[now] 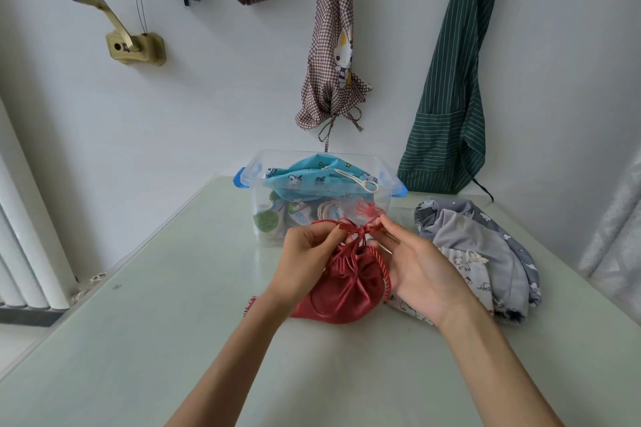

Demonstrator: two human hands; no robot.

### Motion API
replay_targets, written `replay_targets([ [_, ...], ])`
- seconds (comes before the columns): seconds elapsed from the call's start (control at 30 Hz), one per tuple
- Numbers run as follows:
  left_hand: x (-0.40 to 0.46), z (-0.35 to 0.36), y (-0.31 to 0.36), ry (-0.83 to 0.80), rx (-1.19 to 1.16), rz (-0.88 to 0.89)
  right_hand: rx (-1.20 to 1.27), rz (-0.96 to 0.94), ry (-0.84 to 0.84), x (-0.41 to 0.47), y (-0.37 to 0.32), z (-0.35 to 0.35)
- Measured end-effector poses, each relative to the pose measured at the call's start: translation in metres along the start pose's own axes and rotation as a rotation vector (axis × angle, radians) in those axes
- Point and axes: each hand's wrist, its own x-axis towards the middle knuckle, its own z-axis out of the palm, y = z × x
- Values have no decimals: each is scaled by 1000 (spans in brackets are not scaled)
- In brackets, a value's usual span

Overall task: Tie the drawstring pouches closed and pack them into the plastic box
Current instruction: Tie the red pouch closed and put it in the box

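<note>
Item 1, left: our left hand (305,253), fingers curled, pinching one loop of the red cord (359,229) at the gathered neck of the pouch.

Item 2, centre near: red drawstring pouch (343,291), satin-like, resting on the pale green table (173,340) between our two hands, just in front of the box. Mouth is cinched into pleats; a bow is forming above it. We judge it light, soft and somewhat slippery: the cloth will slide under the fingers and the body will slump if lifted by one side. The best hold for tying is the cord loops close to the knot; for carrying, the gathered neck just under the knot, where the cloth is bunched and firm.

Item 3, centre far: clear plastic box (253,204) with blue latches, already holding several pouches; a light blue printed pouch (312,177) lies on top, reaching the rim.

Item 4, right of centre: our right hand (419,270), thumb and forefinger pinching the opposite loop of the cord, palm turned inward.

Item 5, right: pile of grey and white printed pouches (485,253), lying loose on the table, near our right hand. We judge these equally limp and light.
</note>
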Motion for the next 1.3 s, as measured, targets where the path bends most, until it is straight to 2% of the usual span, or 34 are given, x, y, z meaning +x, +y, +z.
replay_targets([
  [0.1,2,-3,3,15,-18,7,-59,-28,-9,-2,0,-2],
  [0.27,5,-10,6,93,-15,4,-730,-227,135,-7,-10,-11],
  [0.43,6,-15,6,152,-114,-149,-780,-304,224,-7,-17,-19],
  [0.5,7,-15,9,199,-252,-255,-667,-322,245,-7,-18,-20],
  [0.57,7,-15,10,259,-396,-359,-326,-308,183,-6,-19,-19],
  [0.63,9,-14,9,257,-490,-418,38,-283,88,-8,-21,-16],
  [0.67,9,-13,9,240,-532,-431,142,-275,54,-8,-21,-15],
  [0.77,9,-13,12,234,-642,-456,198,-268,35,-8,-19,-11],
  [0.83,7,-16,12,252,-587,-470,188,-253,146,-4,-20,-16],
  [0.9,6,-23,9,292,-485,-477,-56,-269,290,-4,-24,-27],
  [1.0,8,-38,6,377,-429,-453,-879,-429,462,-8,-26,-44],
  [1.03,9,-41,6,402,-421,-440,-1055,-496,489,-8,-25,-47],
  [1.13,11,-39,12,480,-346,-357,-1231,-548,574,-6,-20,-52],
  [1.2,13,-33,19,528,-284,-219,-1272,-580,655,-4,-20,-49],
  [1.3,12,-21,30,528,-284,13,-1240,-843,755,-7,-25,-35],
])
